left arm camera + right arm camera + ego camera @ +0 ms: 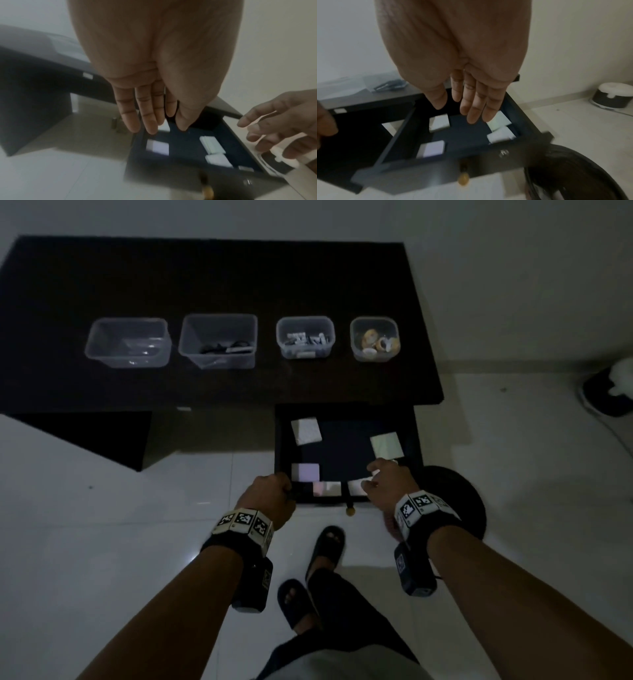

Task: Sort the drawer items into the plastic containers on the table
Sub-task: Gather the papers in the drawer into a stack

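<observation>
With only paper pads (pixel 305 431) left in the drawer (pixel 416 436), I hover my left hand (pixel 270 486) and right hand (pixel 388 479) over it at 7 and 5 o'clock, fingers relaxed, holding nothing.

Four containers (pixel 219 340); perhaps five paper pads (pixel 306 431).

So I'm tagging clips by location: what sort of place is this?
Probably a room at home: a dark wooden desk with an open drawer, glossy white floor tiles, and slippered feet.
</observation>
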